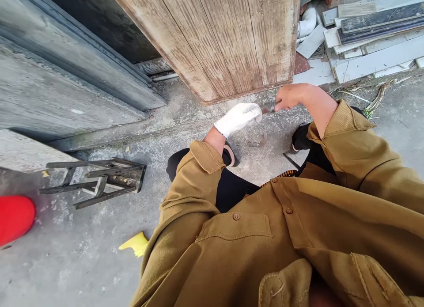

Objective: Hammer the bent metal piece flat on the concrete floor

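Note:
My left hand (pixel 239 118), in a white glove, is closed with its fingertips at one end of a short, narrow, rusty-brown piece with a grey ridged band (pixel 270 108). Its exact kind is too small and blurred to tell. Bare and ungloved, my right hand (pixel 293 96) grips the other end of that piece, fingers curled round it. Both hands are above the concrete, just before the lower edge of a weathered wooden panel (pixel 228 42). Below them on the ground lies a small, brownish, bent piece (pixel 257 140).
Stacked boards (pixel 380 28) and a white pipe elbow (pixel 308 22) are at upper right. A dark wooden frame (pixel 109 179) lies at left, near a red round-edged object (pixel 15 219) and a yellow scrap (pixel 135 244). Grey slabs (pixel 66 81) stand at upper left.

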`<state>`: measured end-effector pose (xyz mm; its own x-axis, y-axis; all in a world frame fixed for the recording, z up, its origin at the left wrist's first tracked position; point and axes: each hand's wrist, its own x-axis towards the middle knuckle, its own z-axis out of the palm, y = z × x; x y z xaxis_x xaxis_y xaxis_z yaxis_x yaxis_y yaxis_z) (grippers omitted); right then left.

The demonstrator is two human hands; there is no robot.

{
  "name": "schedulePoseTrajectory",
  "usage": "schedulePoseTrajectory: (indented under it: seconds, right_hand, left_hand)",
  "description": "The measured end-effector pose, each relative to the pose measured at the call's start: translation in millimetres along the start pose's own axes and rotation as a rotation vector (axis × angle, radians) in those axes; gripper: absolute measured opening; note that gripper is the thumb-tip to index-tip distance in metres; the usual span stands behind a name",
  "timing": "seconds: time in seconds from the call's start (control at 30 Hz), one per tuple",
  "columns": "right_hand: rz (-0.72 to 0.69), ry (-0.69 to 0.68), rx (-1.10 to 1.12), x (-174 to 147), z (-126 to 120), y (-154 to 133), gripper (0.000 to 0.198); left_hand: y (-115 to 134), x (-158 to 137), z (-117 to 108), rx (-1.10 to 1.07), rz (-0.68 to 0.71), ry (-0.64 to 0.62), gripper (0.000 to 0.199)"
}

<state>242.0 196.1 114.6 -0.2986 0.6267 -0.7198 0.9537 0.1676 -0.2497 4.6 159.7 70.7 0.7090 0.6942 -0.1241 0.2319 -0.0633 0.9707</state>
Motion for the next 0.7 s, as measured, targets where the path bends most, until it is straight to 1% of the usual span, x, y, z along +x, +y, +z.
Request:
schedulePoseTrajectory:
  seconds: [0.07, 0.1, 0.13, 0.17, 0.2, 0.23, 0.3, 0.33, 0.4, 0.43, 0.47, 0.5, 0.57, 0.63, 0.7]
  right_hand:
    - [-0.139, -0.246, 0.028, -8, 0, -1, 0.031]
    - [-0.240, -0.329, 0.081, -13, -1, 0, 0.031]
    - [-0.352, -0.355, 0.166, -18, -2, 2, 0.032]
    - [-0.463, -0.317, 0.285, -24, -4, 4, 0.032]
    - [-0.560, -0.220, 0.431, -29, -6, 7, 0.033]
    - [-0.630, -0.083, 0.593, -32, -8, 10, 0.033]
    - [-0.691, 0.217, 0.933, -36, -11, 15, 0.031]
    - [-0.695, 0.326, 1.099, -36, -13, 17, 0.028]
    - [-0.666, 0.465, 1.384, -33, -16, 17, 0.022]
    - [-0.617, 0.519, 1.476, -30, -17, 16, 0.022]
    - [-0.536, 0.576, 1.515, -27, -18, 14, 0.024]
    - [-0.442, 0.632, 1.497, -24, -18, 13, 0.027]
    - [-0.274, 0.730, 1.342, -18, -18, 11, 0.032]
    - [-0.167, 0.764, 1.086, -14, -18, 11, 0.034]
    - [-0.098, 0.746, 0.738, -11, -16, 14, 0.032]
  left_hand:
    - [-2, 1, -5, -0.037, 0.009, 0.044, 0.041]
    - [-3, 1, -7, -0.055, 0.017, 0.058, 0.043]
    - [-4, 1, -9, -0.079, 0.029, 0.072, 0.045]
    - [-4, 1, -9, -0.106, 0.041, 0.075, 0.048]
    - [-3, 0, -9, -0.133, 0.052, 0.074, 0.052]
    - [-2, 0, -9, -0.158, 0.063, 0.075, 0.055]
    - [1, -1, -7, -0.188, 0.073, 0.077, 0.059]
    - [2, -1, -5, -0.188, 0.070, 0.076, 0.060]
    - [4, -1, -3, -0.181, 0.053, 0.057, 0.062]
    - [6, 0, -2, -0.181, 0.040, 0.034, 0.062]
    - [6, 0, -1, -0.184, 0.026, 0.011, 0.063]
    - [7, 0, 0, -0.189, 0.013, -0.010, 0.064]
    - [9, 0, 0, -0.198, -0.007, -0.044, 0.064]
    - [10, -2, -1, -0.203, -0.011, -0.071, 0.064]
    - [11, -5, -5, -0.213, 0.006, -0.073, 0.063]
